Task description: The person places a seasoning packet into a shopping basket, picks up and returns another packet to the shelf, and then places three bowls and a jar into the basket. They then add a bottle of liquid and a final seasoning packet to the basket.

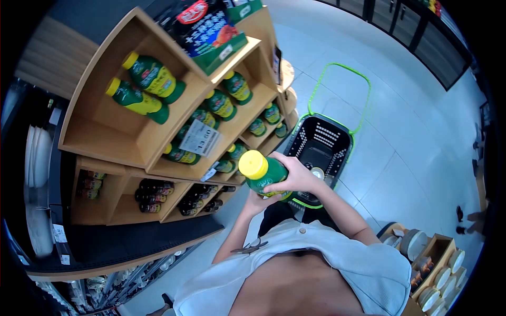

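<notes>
A green bottle with a yellow cap is held in front of my body, its cap tilted toward the upper left. My right hand wraps round its side, fingers closed on it. Lower down, my left hand grips the same bottle near its base, partly hidden behind it. Beyond my hands, a black shopping basket with a bright green rim stands on the floor, its handle folded outward. A small round item lies inside it, partly covered by my right arm.
On the left, a wooden shelf holds several similar bottles, dark jars and a price card. Dark-framed cabinets stand at the upper right. Round containers and a wooden box are at the lower right. A person's feet show at the right edge.
</notes>
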Demonstrator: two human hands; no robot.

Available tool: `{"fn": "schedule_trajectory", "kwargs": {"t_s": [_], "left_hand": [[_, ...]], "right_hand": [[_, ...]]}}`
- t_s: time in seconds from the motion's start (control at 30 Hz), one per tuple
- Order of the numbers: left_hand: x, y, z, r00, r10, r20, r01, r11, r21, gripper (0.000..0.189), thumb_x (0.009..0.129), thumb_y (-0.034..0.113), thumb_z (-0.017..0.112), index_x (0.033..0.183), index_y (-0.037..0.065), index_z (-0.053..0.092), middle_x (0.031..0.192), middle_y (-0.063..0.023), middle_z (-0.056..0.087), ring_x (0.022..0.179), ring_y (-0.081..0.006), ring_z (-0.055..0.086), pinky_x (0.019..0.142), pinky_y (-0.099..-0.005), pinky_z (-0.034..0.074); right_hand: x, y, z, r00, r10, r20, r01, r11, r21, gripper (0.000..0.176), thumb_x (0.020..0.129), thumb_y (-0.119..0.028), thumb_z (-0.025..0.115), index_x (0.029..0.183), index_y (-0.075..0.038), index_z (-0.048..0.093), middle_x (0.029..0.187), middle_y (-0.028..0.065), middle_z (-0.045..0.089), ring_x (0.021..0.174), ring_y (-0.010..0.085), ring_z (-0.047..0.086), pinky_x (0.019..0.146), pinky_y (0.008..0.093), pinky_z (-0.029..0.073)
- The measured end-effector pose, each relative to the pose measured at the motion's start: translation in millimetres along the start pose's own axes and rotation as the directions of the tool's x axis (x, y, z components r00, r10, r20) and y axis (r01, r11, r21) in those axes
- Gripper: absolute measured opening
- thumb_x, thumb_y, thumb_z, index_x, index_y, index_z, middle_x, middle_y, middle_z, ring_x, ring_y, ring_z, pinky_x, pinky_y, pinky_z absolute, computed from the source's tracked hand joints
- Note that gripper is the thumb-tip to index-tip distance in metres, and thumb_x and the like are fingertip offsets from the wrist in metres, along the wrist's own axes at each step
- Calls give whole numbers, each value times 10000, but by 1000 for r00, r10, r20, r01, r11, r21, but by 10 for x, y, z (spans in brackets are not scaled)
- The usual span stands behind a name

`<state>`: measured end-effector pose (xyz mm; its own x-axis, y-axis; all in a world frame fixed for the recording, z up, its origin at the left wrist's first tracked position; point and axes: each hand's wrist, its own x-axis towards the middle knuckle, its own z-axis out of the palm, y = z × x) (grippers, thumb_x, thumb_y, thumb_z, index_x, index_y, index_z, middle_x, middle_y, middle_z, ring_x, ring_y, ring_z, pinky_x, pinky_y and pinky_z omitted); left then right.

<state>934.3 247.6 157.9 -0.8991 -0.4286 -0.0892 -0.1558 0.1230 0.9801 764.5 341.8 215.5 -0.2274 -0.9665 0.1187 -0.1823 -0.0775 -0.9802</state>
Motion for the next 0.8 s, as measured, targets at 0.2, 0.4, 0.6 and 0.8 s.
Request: {"fn": "schedule_trajectory", "kwargs": {"t_s": [0.2,0.4,0.6,0.8], "left_hand": [[110,-62,938,951,-238,196,230,971,62,732,628,155,806,1251,47,437,1225,-79,517,1128,-186,502,950,-336,410],[51,-232,1358,669,-581,464,736,430,-523,453,862,228,592,1248,47,438,1198,-130,525,1061,-262,552,928,-416,454],[150,-140,1430,566,-511,647,650,-206,-732,594,888,486,463,1279,43,398,1228,-185,486,1063,-388,527,933,-559,416],[390,-176,1462,484,-612,626,748,-84,-659,478,890,362,514,1240,55,401,1183,-183,495,1037,-404,541,864,-537,479]], "right_hand": [[-999,248,-600,999,-26,-20,20,969,-248,632,600,-308,760,1096,-32,483,887,203,626,812,346,626,715,377,502],[-1558,617,-668,996,-66,-54,34,885,-464,641,541,-221,761,1103,-59,500,910,155,614,845,316,611,713,393,490],[-1625,999,-693,993,115,-33,-117,884,-452,658,543,-189,753,1130,-50,490,940,171,606,870,337,603,763,398,488],[-1578,1266,-628,990,140,-6,-131,907,-401,619,570,-144,744,1124,-43,488,1032,178,581,965,340,572,825,397,473]]}}
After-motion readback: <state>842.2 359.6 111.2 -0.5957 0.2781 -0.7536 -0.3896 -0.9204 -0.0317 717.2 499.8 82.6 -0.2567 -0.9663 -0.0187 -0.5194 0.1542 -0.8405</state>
